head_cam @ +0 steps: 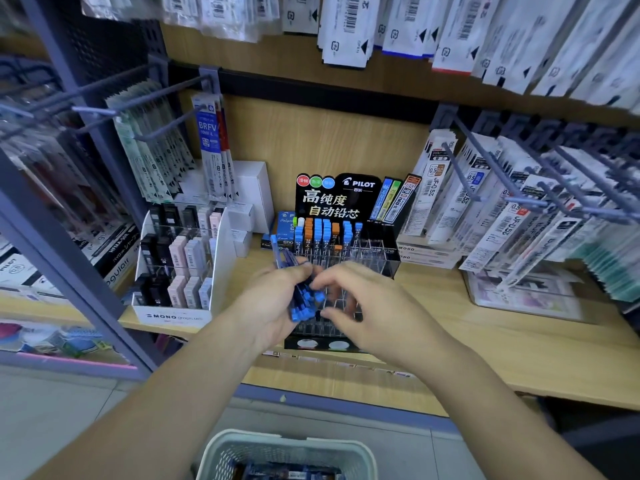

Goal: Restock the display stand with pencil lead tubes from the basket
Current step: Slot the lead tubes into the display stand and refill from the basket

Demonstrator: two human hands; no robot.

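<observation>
A black Pilot display stand (348, 199) with clear slots sits on the wooden shelf; several blue- and orange-capped lead tubes (323, 235) stand in its back rows. My left hand (268, 303) grips a bundle of blue-capped lead tubes (304, 301) in front of the stand. My right hand (367, 306) is beside it, fingers curled and touching the bundle's caps; blur hides whether it pinches one. A pale mesh basket (221, 452) holding more tubes sits at the bottom edge, below my arms.
A white Mono lead box (178, 315) stands left of the stand. Refill packs hang on hooks (495, 174) to the right and left (152, 109). White cartons (252, 183) sit behind. The wooden shelf (485, 348) runs to the right.
</observation>
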